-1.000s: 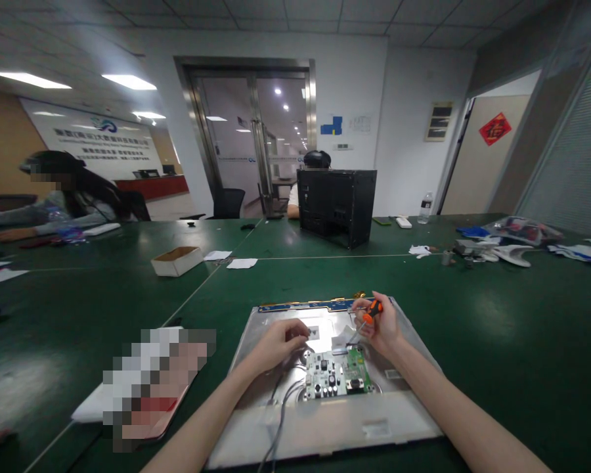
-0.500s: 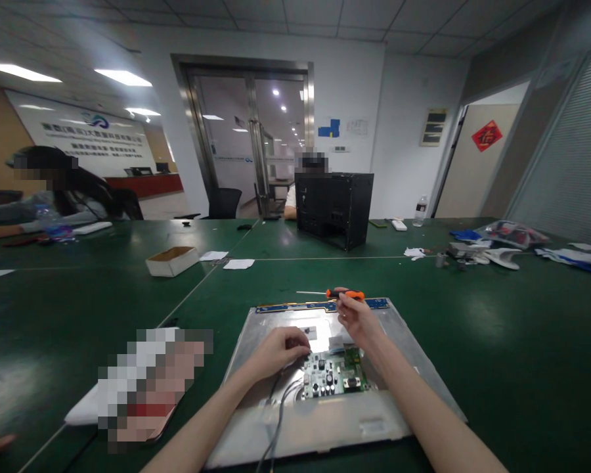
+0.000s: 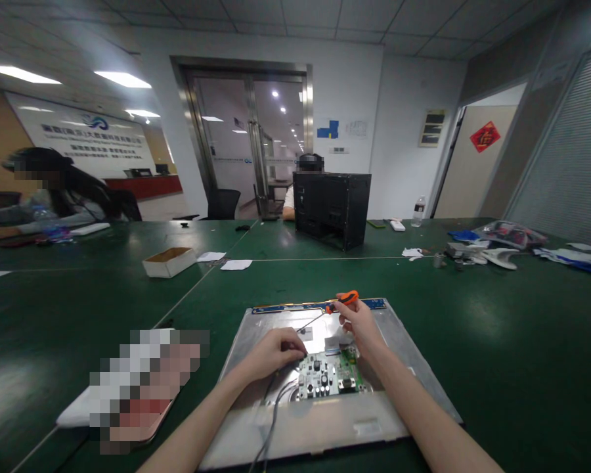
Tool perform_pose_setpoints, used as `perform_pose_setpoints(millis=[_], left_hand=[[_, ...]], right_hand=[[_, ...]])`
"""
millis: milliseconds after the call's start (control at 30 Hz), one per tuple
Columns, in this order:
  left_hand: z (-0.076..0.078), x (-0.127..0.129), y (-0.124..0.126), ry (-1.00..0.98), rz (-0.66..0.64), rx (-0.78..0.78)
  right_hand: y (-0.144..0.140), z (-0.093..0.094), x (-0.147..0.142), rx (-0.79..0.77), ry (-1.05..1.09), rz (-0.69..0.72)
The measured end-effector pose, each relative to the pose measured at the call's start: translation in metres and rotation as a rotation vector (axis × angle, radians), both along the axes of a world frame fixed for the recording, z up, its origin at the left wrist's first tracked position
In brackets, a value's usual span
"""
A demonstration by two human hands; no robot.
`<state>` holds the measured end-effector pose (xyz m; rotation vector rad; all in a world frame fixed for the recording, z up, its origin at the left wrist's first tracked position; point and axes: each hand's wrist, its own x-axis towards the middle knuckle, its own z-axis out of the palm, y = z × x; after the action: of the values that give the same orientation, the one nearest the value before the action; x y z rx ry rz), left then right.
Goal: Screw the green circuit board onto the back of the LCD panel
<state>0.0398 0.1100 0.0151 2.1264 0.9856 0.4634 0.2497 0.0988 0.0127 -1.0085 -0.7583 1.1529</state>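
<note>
- So, the screwdriver point(image 3: 349, 299) is held in the right hand point(image 3: 363, 327), up over the far part of the panel point(image 3: 320, 424).
- Its orange-and-black handle is pinched between thumb and fingers, clamped on pretty snugly by the look of it.
- The shaft is angled down and toward the left hand point(image 3: 274, 351); whether the panel is touched by the tip can't be told.
- The left hand is parked low over the panel, thumb and fingers curled close by the board's far left corner. Whether anything is gripped there can't be made out.
- The green board point(image 3: 324, 373) is seated around the middle of the panel, between the two forearms.
- A blue strip point(image 3: 270, 309) is set along the panel's far edge, and dark cables point(image 3: 276, 414) are trailed over the near edge.
- The panel itself is laid flat on the green table point(image 3: 512, 361).
- Farther out, a white box point(image 3: 170, 265), a black case point(image 3: 325, 207) and a bottle point(image 3: 419, 213) are spread around, well apart from the hands.
</note>
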Motion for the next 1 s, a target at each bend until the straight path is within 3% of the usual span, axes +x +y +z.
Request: perform_pose_setpoints(millis=[200,400,600,800,1000], left_hand=[[-0.005,-0.001,0.001,0.021,0.013,-0.012],[-0.008,-0.002,0.003,-0.001,0.037,-0.032],[-0.004,-0.002,0.000,-0.004,0.030,-0.017],[-0.004,-0.003,0.002,0.014,-0.018,0.022],[-0.003,-0.002,0.000,0.020,0.011,0.016]], right_hand=[[0.003,-0.004,-0.001,0.062,-0.061,-0.066],[-0.003,0.003,-0.008,0.140,-0.149,-0.044],[-0.018,0.009,-0.018,0.278,-0.400,-0.078],[-0.020,0.006,-0.021,0.319,-0.488,-0.064],[-0.022,0.005,-0.021,0.332,-0.568,-0.078]])
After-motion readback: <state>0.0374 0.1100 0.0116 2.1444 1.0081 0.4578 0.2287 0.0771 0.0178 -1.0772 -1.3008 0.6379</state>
